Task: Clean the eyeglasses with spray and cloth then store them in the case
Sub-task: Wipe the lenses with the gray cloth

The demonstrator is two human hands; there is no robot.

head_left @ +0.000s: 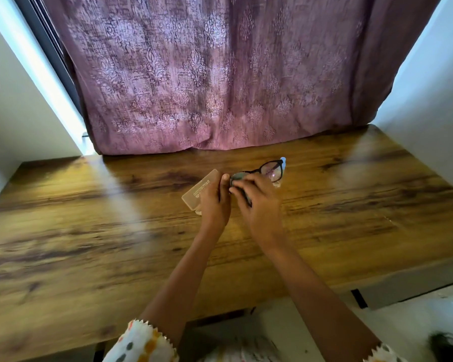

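Black-framed eyeglasses (271,170) are held above the wooden table (89,231) near its middle. My left hand (215,202) grips the left side of the frame. My right hand (259,202) pinches a grey-green cloth (237,177) over the left lens, while the right lens is uncovered. A translucent glasses case (199,190) lies on the table just left of and under my left hand. A small clear spray bottle (283,163) stands behind the glasses, mostly hidden by them.
A purple patterned curtain (220,74) hangs along the table's back edge. White walls (429,87) flank both sides. The table's front edge (168,325) is close to my body, with white floor below at the right.
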